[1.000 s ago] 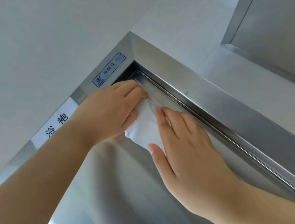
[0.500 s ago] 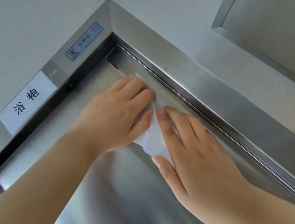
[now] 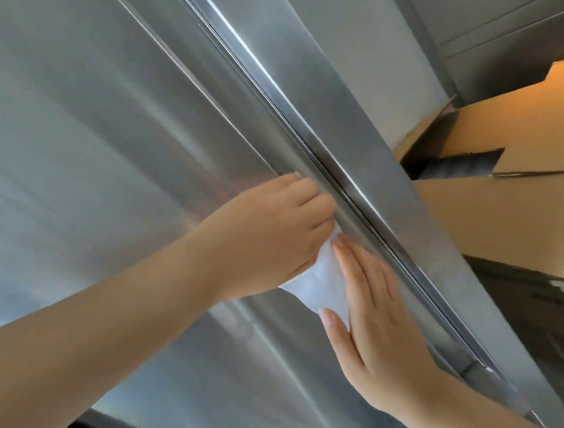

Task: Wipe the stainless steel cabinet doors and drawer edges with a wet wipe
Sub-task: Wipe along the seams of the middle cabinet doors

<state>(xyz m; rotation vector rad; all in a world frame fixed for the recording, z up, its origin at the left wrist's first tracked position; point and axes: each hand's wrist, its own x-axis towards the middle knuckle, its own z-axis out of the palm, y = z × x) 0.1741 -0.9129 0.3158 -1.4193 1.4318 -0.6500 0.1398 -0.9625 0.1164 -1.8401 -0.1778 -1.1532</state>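
Wet wipe: white, bunched on the cabinet door beside the seam, between both hands.
Left hand: at 10 o'clock of the wipe, fingers curled round its upper end.
Right hand: at 4 o'clock, fingers straight, together, pressing it flat.
Risk: wipe may snag in the seam, likely tearing or slipping free.
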